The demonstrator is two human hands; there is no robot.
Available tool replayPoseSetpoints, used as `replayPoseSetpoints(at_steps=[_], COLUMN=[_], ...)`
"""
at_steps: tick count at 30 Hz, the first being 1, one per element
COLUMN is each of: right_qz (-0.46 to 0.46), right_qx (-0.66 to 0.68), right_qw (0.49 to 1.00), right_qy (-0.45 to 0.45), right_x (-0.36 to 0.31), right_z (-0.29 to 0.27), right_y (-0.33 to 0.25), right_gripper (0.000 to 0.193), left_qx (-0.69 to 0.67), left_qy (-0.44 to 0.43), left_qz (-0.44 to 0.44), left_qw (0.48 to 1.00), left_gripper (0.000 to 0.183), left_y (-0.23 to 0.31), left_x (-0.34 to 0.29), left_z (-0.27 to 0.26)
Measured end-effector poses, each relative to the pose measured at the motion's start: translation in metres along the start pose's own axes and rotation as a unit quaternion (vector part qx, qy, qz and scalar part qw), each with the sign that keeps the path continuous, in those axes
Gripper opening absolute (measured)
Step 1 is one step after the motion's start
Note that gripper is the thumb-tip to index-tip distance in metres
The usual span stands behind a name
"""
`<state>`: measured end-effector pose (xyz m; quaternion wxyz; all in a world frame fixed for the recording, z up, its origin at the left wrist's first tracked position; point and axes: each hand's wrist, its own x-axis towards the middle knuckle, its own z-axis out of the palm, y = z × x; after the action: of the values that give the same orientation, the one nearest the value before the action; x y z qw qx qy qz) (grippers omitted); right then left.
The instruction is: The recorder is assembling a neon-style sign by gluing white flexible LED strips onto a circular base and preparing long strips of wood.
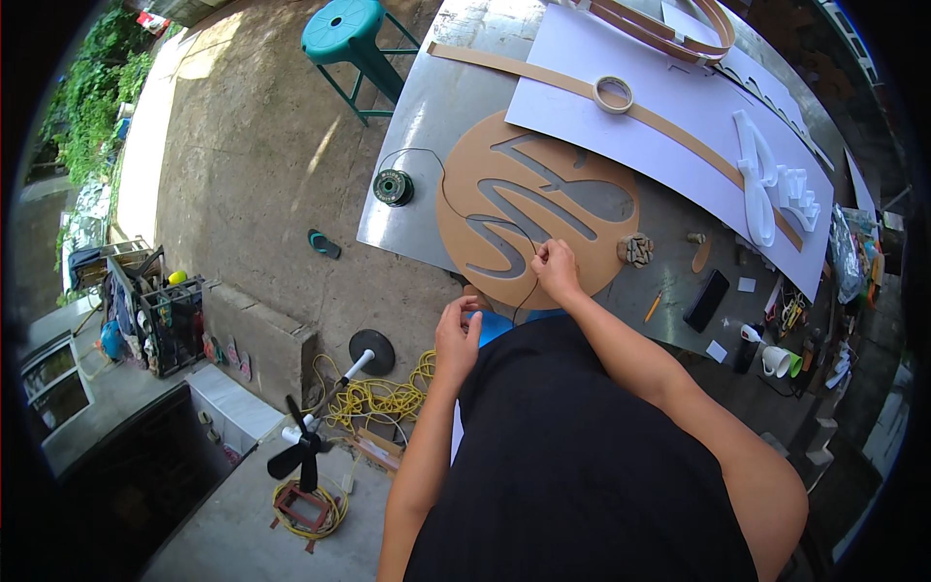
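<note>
A round brown board (456,218) with flowing cut-out shapes lies on the metal table, partly over its near edge. My right hand (557,272) is closed in a pinch on a thin dark wire (516,226) above the board's lower part. From there the wire runs back across the board to a dark green spool (393,187) on the left of the table; its other end hangs down toward my lap. Off the table's near edge, my left hand (456,338) is held with loosely bent fingers and the thumb apart, nothing visible in it.
Right of the board sit a bundle of small grey-brown pieces (636,250), a pencil (653,307) and a black phone (706,300). White sheets (562,87) bear a tape roll (613,94) and white letter shapes (761,184). A teal stool (341,27) stands beyond; a fan (303,448) stands lower left.
</note>
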<state>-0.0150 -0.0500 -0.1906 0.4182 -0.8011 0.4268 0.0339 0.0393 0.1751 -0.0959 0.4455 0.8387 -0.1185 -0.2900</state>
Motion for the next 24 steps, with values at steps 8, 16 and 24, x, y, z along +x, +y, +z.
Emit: replayPoseSetpoints(at_steps=[8,16,24], right_qz=[-0.248,-0.096,-0.143], right_qx=[0.076,0.097,0.102], right_qw=[0.965,0.990,0.982], right_qy=[-0.040,-0.032,-0.063], right_x=[-0.032,-0.034,-0.008], right_z=[-0.017,0.000,0.036], right_y=[-0.090,-0.076,-0.086], right_gripper=[0.010,0.007,0.008], left_qx=[0.161,0.182,0.034], left_qy=[-0.126,-0.074,-0.098], left_qz=[0.297,0.188,0.154], left_qw=[0.933,0.962,0.983], left_gripper=[0.018,0.009,0.012], left_y=[0.034,-0.025,0.007], left_x=[0.114,0.137,0.130], left_z=[-0.017,-0.093,-0.020])
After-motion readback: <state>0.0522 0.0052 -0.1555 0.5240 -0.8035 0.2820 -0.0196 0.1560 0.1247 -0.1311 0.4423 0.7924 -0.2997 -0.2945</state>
